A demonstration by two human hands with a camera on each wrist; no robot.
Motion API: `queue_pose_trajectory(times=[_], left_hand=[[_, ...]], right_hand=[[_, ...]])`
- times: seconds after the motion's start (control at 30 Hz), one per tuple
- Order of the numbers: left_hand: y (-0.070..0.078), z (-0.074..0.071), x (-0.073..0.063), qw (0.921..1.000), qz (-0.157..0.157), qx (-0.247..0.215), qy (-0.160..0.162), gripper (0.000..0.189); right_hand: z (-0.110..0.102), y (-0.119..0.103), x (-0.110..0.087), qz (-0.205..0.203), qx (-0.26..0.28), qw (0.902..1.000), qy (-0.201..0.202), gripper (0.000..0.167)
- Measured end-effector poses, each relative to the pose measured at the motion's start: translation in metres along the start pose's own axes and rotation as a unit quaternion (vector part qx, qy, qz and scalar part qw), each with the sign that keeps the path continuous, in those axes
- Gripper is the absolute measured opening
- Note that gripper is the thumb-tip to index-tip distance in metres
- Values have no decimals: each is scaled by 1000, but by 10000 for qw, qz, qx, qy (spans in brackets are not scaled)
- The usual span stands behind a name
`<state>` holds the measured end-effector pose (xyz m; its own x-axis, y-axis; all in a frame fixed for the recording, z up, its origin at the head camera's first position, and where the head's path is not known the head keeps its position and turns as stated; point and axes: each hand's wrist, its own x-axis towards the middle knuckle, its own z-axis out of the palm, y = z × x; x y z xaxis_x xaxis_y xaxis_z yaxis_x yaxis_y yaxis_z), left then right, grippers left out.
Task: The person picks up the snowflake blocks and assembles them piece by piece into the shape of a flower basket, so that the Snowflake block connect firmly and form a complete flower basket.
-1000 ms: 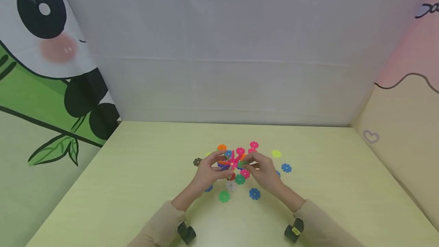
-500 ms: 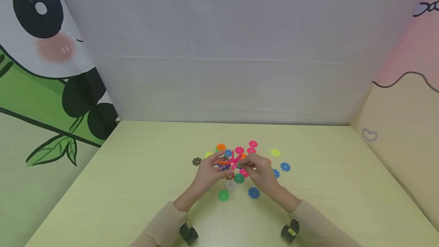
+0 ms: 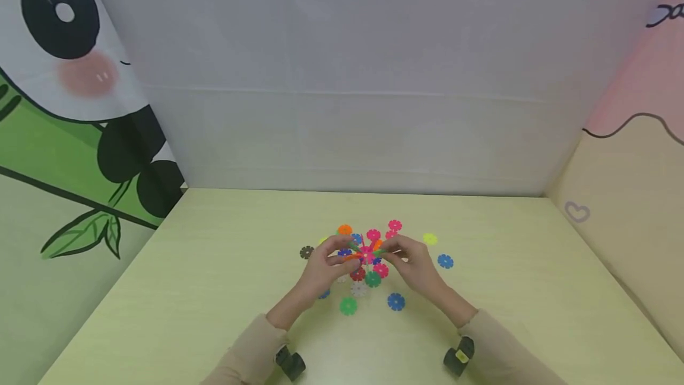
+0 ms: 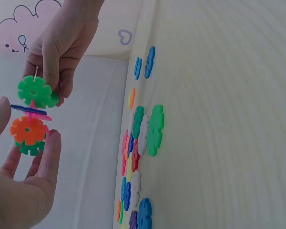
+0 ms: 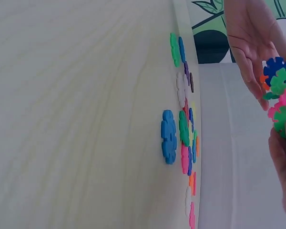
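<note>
Above the table, my left hand (image 3: 326,263) holds a joined cluster of plastic snowflake discs between thumb and fingers. In it are a pink disc (image 3: 366,254), an orange disc (image 4: 27,130) and a blue disc (image 5: 271,71), with green ones on either side. From the right, my right hand (image 3: 414,263) pinches a green snowflake disc (image 5: 284,119) at the cluster's pink part. The left wrist view has this green disc (image 4: 33,90) upright against the pink and blue pieces. My curled fingertips hide part of its edge.
Loose snowflake discs lie scattered on the table (image 3: 214,290) below and around both hands. Nearest me are a green disc (image 3: 348,306) and a blue disc (image 3: 396,301). A yellow disc (image 3: 430,239) lies to the right, and a white wall (image 3: 342,135) rises behind.
My right hand moved in toward the pink disc, then back slightly right, the green disc showing again at its fingertips. The cluster in my left hand has turned a little.
</note>
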<state>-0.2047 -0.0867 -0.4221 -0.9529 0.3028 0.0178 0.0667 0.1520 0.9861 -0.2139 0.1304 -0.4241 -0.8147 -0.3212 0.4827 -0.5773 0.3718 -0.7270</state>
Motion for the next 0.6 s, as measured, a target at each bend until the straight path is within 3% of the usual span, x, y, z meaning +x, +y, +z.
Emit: queue_pose_trajectory(times=[0.17, 0.27, 0.47, 0.6], left_hand=[[-2, -10, 0, 9974, 64, -2, -713, 64], [-4, -11, 1, 9959, 27, -82, -904, 65], [-9, -15, 1, 9978, -7, -185, -630, 57], [-11, -19, 1, 9989, -64, -89, -453, 57]], right_hand=[[-1, 4, 3, 388, 245, 9981, -415, 12], [1, 6, 5, 509, 215, 9964, -636, 14], [-5, 14, 13, 676, 72, 9902, -1223, 23], [-10, 30, 18, 927, -304, 9771, -1891, 25]])
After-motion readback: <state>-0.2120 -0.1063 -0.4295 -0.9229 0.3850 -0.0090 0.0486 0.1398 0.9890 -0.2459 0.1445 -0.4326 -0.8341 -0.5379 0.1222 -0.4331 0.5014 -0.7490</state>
